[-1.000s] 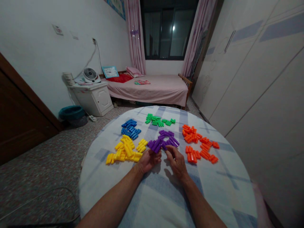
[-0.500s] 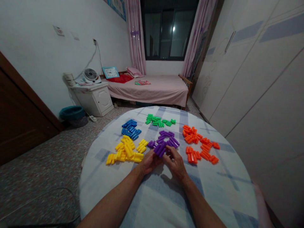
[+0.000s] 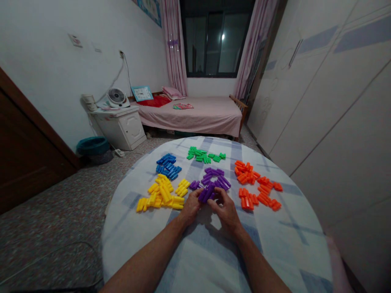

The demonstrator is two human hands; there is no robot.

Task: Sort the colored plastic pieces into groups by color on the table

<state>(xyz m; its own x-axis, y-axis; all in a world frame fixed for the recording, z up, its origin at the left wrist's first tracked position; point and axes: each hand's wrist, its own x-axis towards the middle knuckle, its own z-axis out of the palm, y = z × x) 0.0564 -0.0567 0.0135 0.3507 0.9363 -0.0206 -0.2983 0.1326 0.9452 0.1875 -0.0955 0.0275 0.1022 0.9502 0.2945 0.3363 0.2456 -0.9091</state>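
Note:
Both my hands meet over a small cluster of joined purple blocks near the middle of the round table. My left hand grips the cluster from the left with curled fingers. From the right, my right hand closes its fingers on the same cluster. Just beyond it lies the loose purple pile.
Sorted block piles ring the purple one: yellow to the left, blue at back left, green at the back, orange to the right. Behind the table are a bed, a white nightstand and wardrobe doors.
Both hands have closed in on the purple cluster; it has shifted slightly right and nearer to me, away from the loose pile, and my right hand now grips it too.

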